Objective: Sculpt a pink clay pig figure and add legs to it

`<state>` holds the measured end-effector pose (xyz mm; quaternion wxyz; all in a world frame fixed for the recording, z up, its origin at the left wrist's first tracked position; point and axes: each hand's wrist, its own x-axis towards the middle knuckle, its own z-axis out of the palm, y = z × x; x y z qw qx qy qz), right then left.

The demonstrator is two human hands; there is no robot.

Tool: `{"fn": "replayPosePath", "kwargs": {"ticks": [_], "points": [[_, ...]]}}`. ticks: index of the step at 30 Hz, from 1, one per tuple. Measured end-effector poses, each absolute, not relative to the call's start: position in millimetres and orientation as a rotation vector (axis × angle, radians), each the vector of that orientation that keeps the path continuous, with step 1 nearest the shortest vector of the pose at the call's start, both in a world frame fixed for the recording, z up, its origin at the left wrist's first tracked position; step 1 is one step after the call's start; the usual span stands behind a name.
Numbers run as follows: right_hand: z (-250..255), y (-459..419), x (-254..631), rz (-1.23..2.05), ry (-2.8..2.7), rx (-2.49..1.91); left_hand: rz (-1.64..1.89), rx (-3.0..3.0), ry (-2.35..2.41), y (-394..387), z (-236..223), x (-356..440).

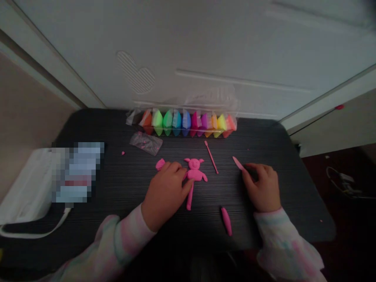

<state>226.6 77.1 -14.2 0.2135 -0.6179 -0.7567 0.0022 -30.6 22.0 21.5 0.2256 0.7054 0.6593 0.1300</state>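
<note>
A pink clay figure (194,172) with a round head, ears, arms and one long leg lies flat on the dark table (117,188). My left hand (166,194) rests beside it, fingers curled, the thumb touching the figure's left side. A pink clay lump (160,164) sits just behind that hand. My right hand (261,186) is closed round a pink plastic knife tool (237,163), whose blade points up and left. A rolled pink clay piece (226,221) lies between my forearms.
A row of coloured clay packets (188,123) stands at the table's back edge, with an opened plastic bag (146,142) in front. A thin pink stick tool (211,156) lies right of the figure. A white bag (26,192) sits at the left edge.
</note>
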Motion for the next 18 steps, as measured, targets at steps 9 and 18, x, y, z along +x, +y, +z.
{"fn": "replayPosePath", "kwargs": {"ticks": [9,18], "points": [[12,71,196,0.055,-1.930,-1.400,0.515,1.611,1.709,31,31,-28],[91,95,149,0.662,-1.795,-1.009,1.341,0.692,1.135,57,99,-45]]}}
